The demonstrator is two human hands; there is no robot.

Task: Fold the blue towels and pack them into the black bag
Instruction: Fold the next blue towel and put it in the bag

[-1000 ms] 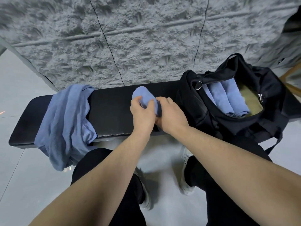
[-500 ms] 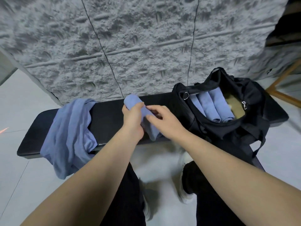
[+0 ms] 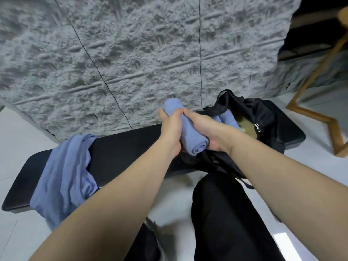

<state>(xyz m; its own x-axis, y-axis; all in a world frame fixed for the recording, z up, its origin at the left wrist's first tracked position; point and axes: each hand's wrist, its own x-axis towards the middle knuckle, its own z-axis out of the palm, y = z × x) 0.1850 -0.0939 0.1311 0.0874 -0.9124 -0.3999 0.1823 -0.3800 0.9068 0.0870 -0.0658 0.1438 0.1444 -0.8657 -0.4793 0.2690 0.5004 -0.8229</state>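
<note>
1. Your rolled blue towel (image 3: 190,132) is held in the air just left of the black bag (image 3: 263,117), above the bag's near-left corner. Its long axis runs away from you: the spiral end faces you and slightly down, and the rounded far end points up toward the wall (image 3: 131,53).
2. Your left hand (image 3: 170,127) wraps the roll from its left side, fingers curled over the top. Your right hand (image 3: 205,127) grips it from the right, thumb on top, fingers under. The two thumbs nearly meet over the roll.
3. The bag stands open, its mouth facing up. Inside it, rolled blue towels (image 3: 227,117) lie against the bag's left side, partly hidden by your right hand, so you cannot count them. To their right the tan lining (image 3: 246,127) is bare.
4. The bag sits on the right end of the black bench (image 3: 128,147), whose long axis runs left to right in front of the wall. Left of the bag the bench top is bare up to the loose blue towels (image 3: 64,172), which are draped over the bench's left part and hang past its near edge.
5. Right of the bag, beyond the bench end, stands a wooden frame (image 3: 316,91) on the pale floor (image 3: 20,129). Your dark-trousered legs are near the bench's front edge, below the bag.
</note>
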